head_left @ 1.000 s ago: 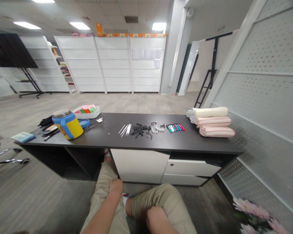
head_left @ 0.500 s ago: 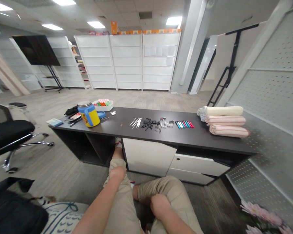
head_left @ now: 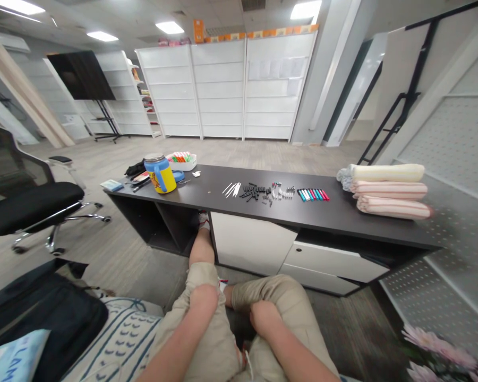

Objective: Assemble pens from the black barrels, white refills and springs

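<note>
My left hand (head_left: 204,297) rests curled on my left thigh, near the knee, and nothing shows in it. On my other leg lies my right hand (head_left: 264,317), fingers folded into a fist, also with nothing visible in it. Both hands are apart from the dark low cabinet (head_left: 211,183) in front of me. On its top are thin white sticks (head_left: 233,189), a pile of small black pieces (head_left: 255,191), small clear or grey pieces (head_left: 279,192) and a row of short teal, white and red tubes (head_left: 313,194).
Rolled towels (head_left: 390,188) are stacked at the cabinet's right end. Toward the left stand a yellow-and-blue mug (head_left: 161,176) and a white tray (head_left: 189,163) with colourful packets. A black bag (head_left: 43,313) lies beside me; an office chair (head_left: 32,204) stands left, pink flowers (head_left: 438,345) right.
The view has turned slightly left and down, so the cabinet and its things appear further right and higher. Both hands stay on my legs.
</note>
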Motion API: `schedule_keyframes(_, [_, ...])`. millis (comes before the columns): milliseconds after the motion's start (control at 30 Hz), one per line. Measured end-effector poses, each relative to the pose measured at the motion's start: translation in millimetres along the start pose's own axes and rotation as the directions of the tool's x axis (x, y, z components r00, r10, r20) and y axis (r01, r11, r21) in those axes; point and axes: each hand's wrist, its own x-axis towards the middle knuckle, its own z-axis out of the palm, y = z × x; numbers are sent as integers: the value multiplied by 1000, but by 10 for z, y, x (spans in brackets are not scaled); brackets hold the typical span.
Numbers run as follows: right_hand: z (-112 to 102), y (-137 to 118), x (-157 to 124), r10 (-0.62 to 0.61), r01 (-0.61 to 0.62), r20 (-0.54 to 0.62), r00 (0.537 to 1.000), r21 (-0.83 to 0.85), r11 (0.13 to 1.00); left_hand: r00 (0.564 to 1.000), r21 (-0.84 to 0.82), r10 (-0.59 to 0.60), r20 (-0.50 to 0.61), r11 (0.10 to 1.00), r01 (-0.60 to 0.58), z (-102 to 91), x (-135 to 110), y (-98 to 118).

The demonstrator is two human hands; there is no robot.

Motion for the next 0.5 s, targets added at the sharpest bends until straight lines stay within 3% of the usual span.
schedule_keyframes(100, [43, 5, 2, -6, 6, -7, 1000, 15, 1000, 988, 31, -114, -108, 993, 118, 58, -24, 35])
schedule_keyframes(200, [86, 23, 31, -11, 12, -9, 1000, 31, 999, 981, 60, -104, -164, 991, 115, -42, 88, 60])
schedule_keyframes(367, [99, 64, 77, -12, 12, -3, 1000, 29, 1000, 957, 141, -27, -290, 987, 70, -557, 462, -107])
schedule_keyframes(500, [81, 83, 51, -13, 14, -19, 1000, 33, 999, 927, 151, -148, -345, 966, 210, -897, 790, -248])
